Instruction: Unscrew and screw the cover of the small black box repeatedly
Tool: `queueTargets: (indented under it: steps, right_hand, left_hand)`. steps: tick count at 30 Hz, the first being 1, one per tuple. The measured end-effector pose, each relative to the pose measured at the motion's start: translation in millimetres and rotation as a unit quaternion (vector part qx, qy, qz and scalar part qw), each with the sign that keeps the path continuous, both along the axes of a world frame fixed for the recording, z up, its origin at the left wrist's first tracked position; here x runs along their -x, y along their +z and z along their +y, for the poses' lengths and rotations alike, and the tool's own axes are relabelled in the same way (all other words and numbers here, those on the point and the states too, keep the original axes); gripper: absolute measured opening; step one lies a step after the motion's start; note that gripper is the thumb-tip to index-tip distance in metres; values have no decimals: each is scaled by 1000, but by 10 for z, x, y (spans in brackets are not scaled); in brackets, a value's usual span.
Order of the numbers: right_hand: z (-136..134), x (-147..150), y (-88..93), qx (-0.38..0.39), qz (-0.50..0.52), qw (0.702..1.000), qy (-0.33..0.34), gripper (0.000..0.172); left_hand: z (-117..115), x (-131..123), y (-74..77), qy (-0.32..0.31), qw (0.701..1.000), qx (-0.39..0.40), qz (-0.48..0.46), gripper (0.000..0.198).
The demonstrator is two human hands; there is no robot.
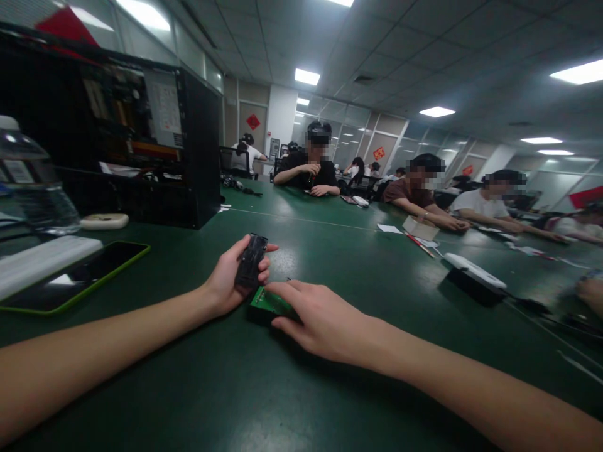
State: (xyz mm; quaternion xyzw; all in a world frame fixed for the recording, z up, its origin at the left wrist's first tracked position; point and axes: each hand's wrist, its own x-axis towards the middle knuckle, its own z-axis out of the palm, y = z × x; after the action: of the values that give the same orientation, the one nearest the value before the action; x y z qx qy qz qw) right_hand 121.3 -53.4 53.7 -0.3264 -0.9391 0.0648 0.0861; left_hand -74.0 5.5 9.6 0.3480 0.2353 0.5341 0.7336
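A small black rectangular case [251, 260] is tilted up in my left hand [229, 276], whose fingers wrap round its right side. Just below and to the right of the case, a green circuit board [271, 302] is partly covered by my right hand [311, 314]. The thumb and fingers of my right hand hold the board's right end, low over the green table [198, 389]. The board's left end comes close to the bottom of the case; whether they touch is unclear.
A phone with a green edge [80, 276], a white box [47, 260] and a water bottle [35, 182] lie left. An open black computer case [202, 144] stands behind them. A white device [475, 271] is at right. Several people sit across the table.
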Motion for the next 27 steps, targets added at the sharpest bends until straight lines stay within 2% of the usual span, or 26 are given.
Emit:
queueTargets:
  steps: [3,5,8,11,13,15,16,18,21,23,25,27]
  right_hand:
    - [-114,-172,114,14,9,1000,-14,40]
    - [-212,-440,240,1,18,998,-52,42]
    - [-322,-1103,439,-64,12,985,-162,46]
    - [-353,-1998,537,-118,2,936,-331,55]
    - [-355,-2607,493,-132,-13,889,-439,66]
    - [-372,-3130,368,-146,-38,842,-518,71]
    - [-389,-3340,287,-153,-38,827,-539,68]
    - [-432,-3642,128,-143,-30,823,-549,57]
    - [-468,-3814,-12,-97,-30,830,-549,51]
    - [-449,-3754,-10,-114,-36,826,-551,51]
    - [-402,-3538,46,-170,-33,825,-538,52]
    - [-354,-3151,120,-223,-15,847,-483,53]
  left_hand:
    - [-10,0,-1,2,1000,-2,9,51]
    - [-28,-4,1,3,1000,-9,23,49]
    - [-66,-22,4,15,998,-26,50,44]
    - [-97,-52,-5,36,994,-50,89,39]
    - [-106,-74,-20,36,989,-71,123,39]
    - [-106,-96,-40,29,983,-89,156,43]
    - [-105,-107,-51,23,981,-96,170,45]
    - [-106,-125,-69,20,976,-95,196,52]
    - [-128,-143,-85,-4,976,-85,202,60]
    - [-165,-151,-85,-32,977,-74,199,68]
    - [-218,-161,-79,-63,974,-60,208,80]
    - [-283,-179,-71,-103,968,-56,220,89]
